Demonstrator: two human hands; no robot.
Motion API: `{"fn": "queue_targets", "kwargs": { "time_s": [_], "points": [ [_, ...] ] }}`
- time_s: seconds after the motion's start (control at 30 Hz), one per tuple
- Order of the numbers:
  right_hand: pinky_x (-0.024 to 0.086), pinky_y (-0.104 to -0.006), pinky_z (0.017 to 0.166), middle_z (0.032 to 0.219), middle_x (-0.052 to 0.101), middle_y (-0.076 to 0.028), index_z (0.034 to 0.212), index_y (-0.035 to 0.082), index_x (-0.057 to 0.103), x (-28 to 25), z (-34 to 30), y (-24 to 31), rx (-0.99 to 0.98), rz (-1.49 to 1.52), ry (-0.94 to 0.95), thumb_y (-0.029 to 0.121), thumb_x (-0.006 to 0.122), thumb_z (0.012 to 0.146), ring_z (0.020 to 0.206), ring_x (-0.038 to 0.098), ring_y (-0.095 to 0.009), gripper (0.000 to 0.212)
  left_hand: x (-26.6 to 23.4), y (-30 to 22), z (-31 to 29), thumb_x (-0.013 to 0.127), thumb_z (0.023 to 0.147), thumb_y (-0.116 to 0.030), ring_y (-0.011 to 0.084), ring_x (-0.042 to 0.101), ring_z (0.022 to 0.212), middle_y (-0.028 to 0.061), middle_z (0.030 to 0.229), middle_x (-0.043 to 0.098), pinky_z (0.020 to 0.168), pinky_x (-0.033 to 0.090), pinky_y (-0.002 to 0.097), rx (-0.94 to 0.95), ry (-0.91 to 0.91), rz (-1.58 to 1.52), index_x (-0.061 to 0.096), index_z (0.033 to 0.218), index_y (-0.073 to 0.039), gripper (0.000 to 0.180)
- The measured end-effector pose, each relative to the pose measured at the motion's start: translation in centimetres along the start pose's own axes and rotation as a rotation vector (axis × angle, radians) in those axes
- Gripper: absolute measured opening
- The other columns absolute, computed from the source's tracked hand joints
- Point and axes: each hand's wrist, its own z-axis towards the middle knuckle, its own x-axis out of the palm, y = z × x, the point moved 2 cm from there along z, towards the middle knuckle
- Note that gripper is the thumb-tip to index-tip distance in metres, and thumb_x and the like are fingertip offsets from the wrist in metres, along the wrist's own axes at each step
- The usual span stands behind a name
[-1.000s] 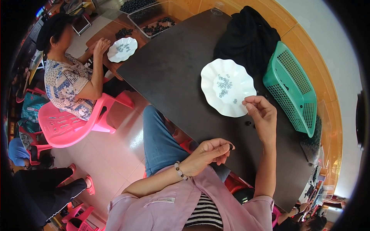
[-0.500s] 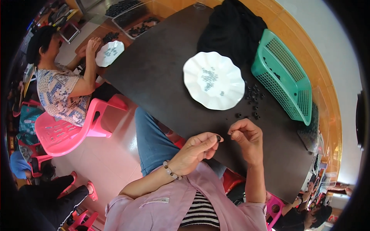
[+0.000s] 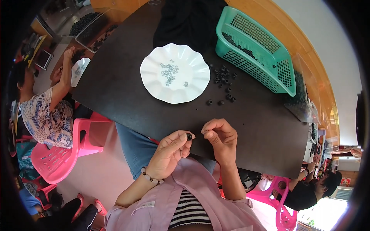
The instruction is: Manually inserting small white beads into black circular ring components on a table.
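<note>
1 co-worker point(image 3: 42, 115): far left, in a patterned top, seated on a pink chair point(image 3: 58, 161).
Left hand point(image 3: 169, 150): thumb and forefinger pinch a black piece point(image 3: 189, 136); a bead bracelet point(image 3: 148, 176) rings the wrist.
White plate point(image 3: 198, 79): wavy-rimmed, on the dark tabletop point(image 3: 115, 92), ahead of the hands; it bears 1 larger scatter of clear bits point(image 3: 169, 71) and 1 small clump right of that.
Black piece: at the left fingertips, near the tabletop's front edge; it lies just left of the right fingertips, almost level with them, a narrow gap between. The left hand is nearer, being the 1 that grips it. Its long axis is too small to tell.
Right hand point(image 3: 222, 141): thumb and forefinger meet, seemingly on a tiny shiny bit point(image 3: 205, 132), hard to make out.
Loose black pieces point(image 3: 209, 102): scattered on the tabletop between plate and basket, ahead of the right hand.
Green basket point(image 3: 254, 73): long, slanting from upper left to lower right, more black pieces inside.
</note>
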Motion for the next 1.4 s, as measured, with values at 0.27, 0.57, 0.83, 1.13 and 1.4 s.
{"fn": "queue_targets", "kwargs": {
  "time_s": [0.27,0.57,0.83,1.13,1.4],
  "points": [
    [0.045,-0.0254,0.079,0.092,0.060,-0.007,0.094,-0.001,0.060,0.2,0.2,-0.1,-0.076,0.121,0.079,0.003,0.067,0.086,0.086,0.056,-0.013,0.011,0.7,0.4,0.1,0.055,0.098,-0.028,0.0041,0.046,0.075,-0.0037,0.085,0.056,0.068,0.037,0.0199,-0.009,0.094,0.026,0.061,0.110,-0.005,0.026],
    [0.045,-0.0274,0.078,0.090,0.060,-0.008,0.092,0.000,0.061,0.5,0.6,-0.6,-0.081,0.128,0.115,0.005,0.069,0.085,0.084,0.055,-0.015,0.012,0.3,0.3,0.5,0.057,0.097,-0.028,0.0046,0.045,0.075,-0.0042,0.085,0.055,0.068,0.037,0.0202,-0.009,0.066,0.036,0.062,0.107,-0.006,0.025],
    [0.043,-0.0282,0.078,0.087,0.061,-0.007,0.091,0.002,0.062,0.7,1.1,-0.4,-0.139,0.062,0.119,0.007,0.073,0.082,0.085,0.054,-0.016,0.014,0.0,0.1,0.7,0.056,0.097,-0.028,0.0059,0.048,0.077,-0.0011,0.088,0.058,0.070,0.040,0.0226,-0.015,0.122,0.034,0.060,0.110,-0.003,0.028],
    [0.043,-0.0287,0.078,0.088,0.062,-0.007,0.090,0.002,0.063,0.7,1.4,-0.3,-0.156,0.010,0.122,0.006,0.074,0.080,0.086,0.053,-0.017,0.015,-0.1,-0.1,0.9,0.058,0.096,-0.028,0.0067,0.048,0.076,-0.0013,0.087,0.058,0.070,0.040,0.0230,-0.025,0.115,0.017,0.061,0.110,-0.003,0.028],
    [0.041,-0.0299,0.078,0.087,0.064,-0.007,0.085,0.004,0.066,0.7,1.7,0.2,-0.156,-0.138,0.098,0.007,0.077,0.076,0.085,0.053,-0.017,0.015,-0.3,-0.2,1.0,0.059,0.095,-0.025,0.0079,0.048,0.074,0.0001,0.087,0.060,0.069,0.040,0.0223,0.000,0.115,0.048,0.062,0.111,-0.004,0.026]
  ]
}}
